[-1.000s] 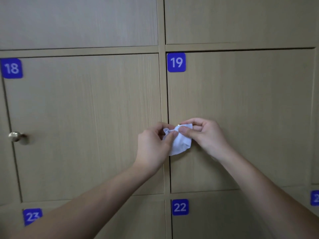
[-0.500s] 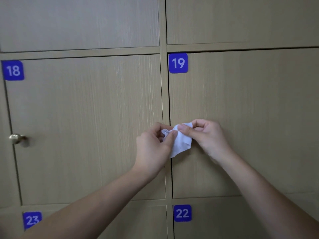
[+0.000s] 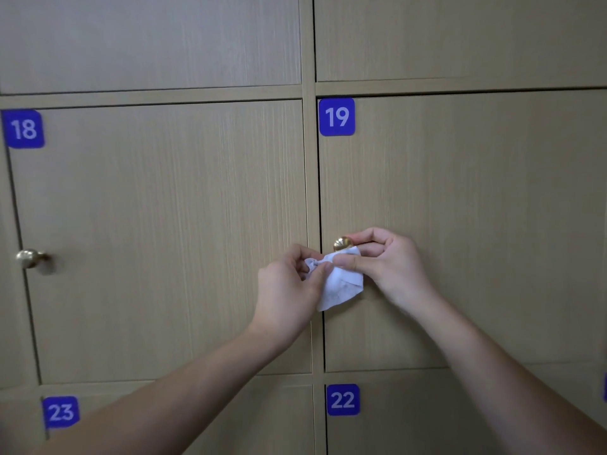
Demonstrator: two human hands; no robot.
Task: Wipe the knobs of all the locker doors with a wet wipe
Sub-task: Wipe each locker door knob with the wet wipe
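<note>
A white wet wipe [image 3: 341, 284] hangs crumpled just below the brass knob [image 3: 341, 243] of locker door 19 [image 3: 476, 208]. My left hand [image 3: 289, 290] pinches the wipe's left end between thumb and fingers. My right hand [image 3: 391, 267] pinches its upper right part, with the index finger curled just over the knob. The knob's top shows above the wipe. Door 18 [image 3: 157, 241] has its own brass knob [image 3: 29, 258] at the far left, untouched.
The wall is a grid of light wooden locker doors with blue number tags: 18 [image 3: 23, 129], 19 [image 3: 336, 116], 22 [image 3: 343, 399] and 23 [image 3: 60, 412]. Unnumbered doors run above. My forearms reach in from the bottom edge.
The wipe has slipped down off knob 19, so the brass knob is now uncovered. Both hands still hold the wipe at the same spot.
</note>
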